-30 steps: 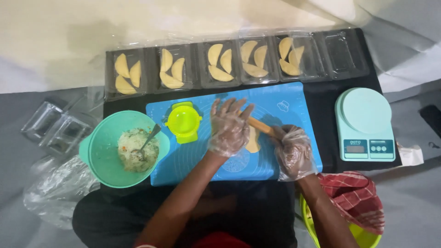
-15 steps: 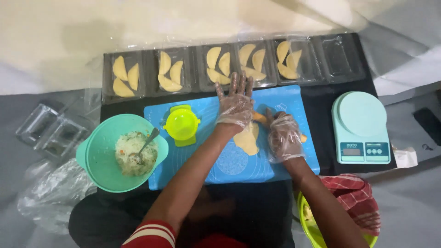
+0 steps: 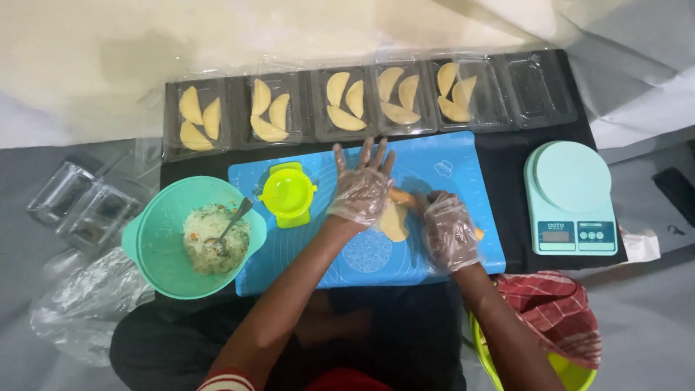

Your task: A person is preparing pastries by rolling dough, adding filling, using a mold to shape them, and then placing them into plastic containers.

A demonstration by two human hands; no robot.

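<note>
Left hand: the left hand, in a clear plastic glove, lies flat with fingers spread apart on the wooden rolling pin, clamping nothing.
Right hand: the right hand, also gloved, rests palm down over the right part of the pin (whether its fingers curl round the pin cannot be told).
Rolling pin: lies across the blue silicone mat, slanting down to the right; only a short stretch shows between the hands.
Dough: a pale yellow dough piece lies on the mat just under the pin, between the two hands.
Press mould: a yellow-green round dumpling press sits closed on the mat, left of the left hand.
Bowl: a mint-green bowl at the mat's left edge holds a rice-like filling and a spoon.
Trays: a row of clear plastic trays along the far edge, five holding folded half-moon pastries, the rightmost without any.
Scale: a mint-green kitchen scale with a round platform, right of the mat (its small display faces the person).
Cloth: a red checked cloth lies near the right forearm.
Spare containers: clear square containers lie far left.
</note>
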